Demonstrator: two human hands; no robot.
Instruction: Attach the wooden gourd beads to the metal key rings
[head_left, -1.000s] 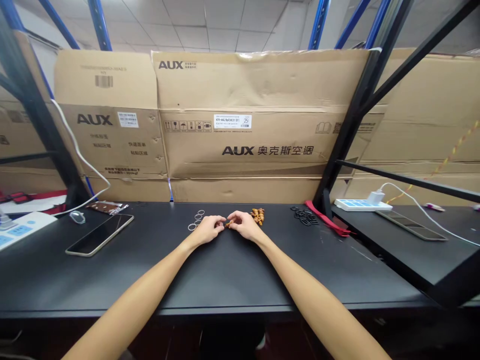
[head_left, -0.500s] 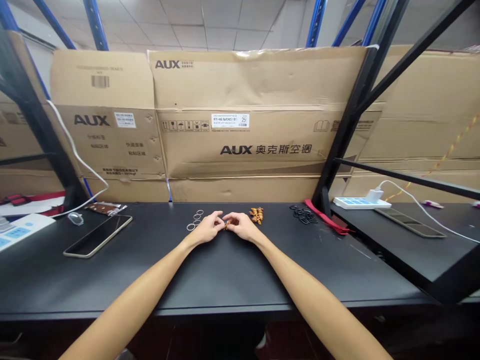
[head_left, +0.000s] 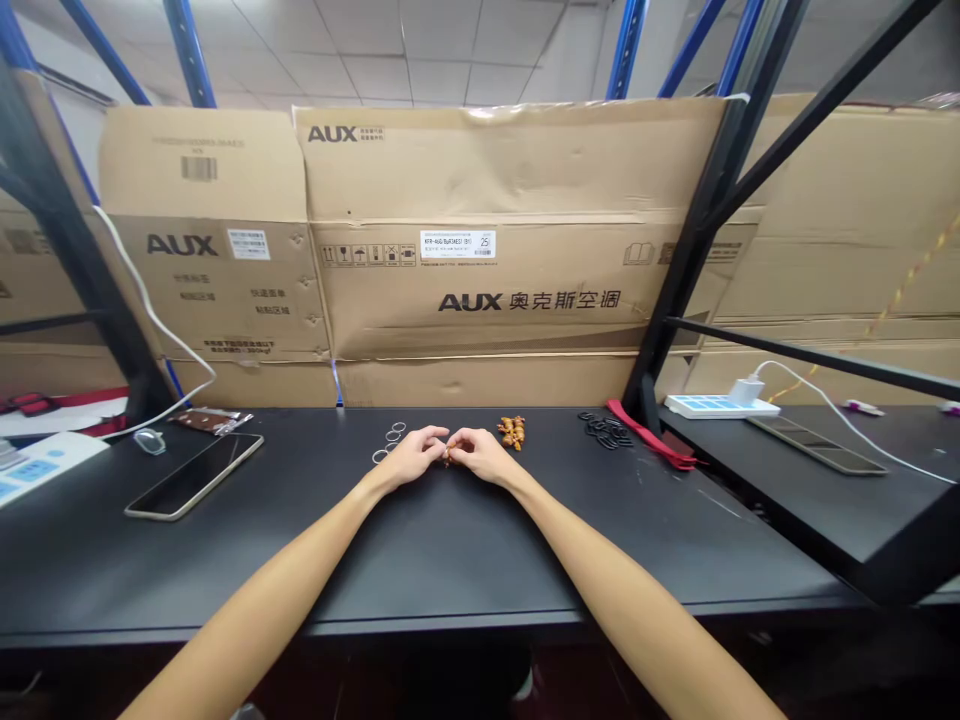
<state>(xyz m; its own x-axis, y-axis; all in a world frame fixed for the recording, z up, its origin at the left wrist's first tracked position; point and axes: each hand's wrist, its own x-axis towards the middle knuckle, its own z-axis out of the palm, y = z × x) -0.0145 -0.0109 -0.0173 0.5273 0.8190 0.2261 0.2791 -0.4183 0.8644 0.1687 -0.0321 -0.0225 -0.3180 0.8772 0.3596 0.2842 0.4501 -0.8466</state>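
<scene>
My left hand (head_left: 415,458) and my right hand (head_left: 480,454) meet above the middle of the black table, fingertips pinched close together. Between them shows a bit of a small orange-brown piece (head_left: 448,458), held by my right fingers and mostly hidden. What my left fingers pinch is too small and covered to make out. Just left of my left hand, several metal rings (head_left: 393,436) lie in a row. Beyond my right hand is a small pile of glossy orange-brown figures (head_left: 512,432), similar in colour to the held piece.
Black clip-like pieces (head_left: 606,431) lie at the right beside a red strap (head_left: 651,438). A phone (head_left: 196,476) rests on the left, near a power strip (head_left: 46,466) and a brown packet (head_left: 211,419). Large cardboard (head_left: 480,190) stands behind the table (head_left: 450,560).
Both hands stay at nearly the same spot, with their fingertips slightly closer together. The dark bit seen between them earlier is now hidden. The view has shifted slightly.
</scene>
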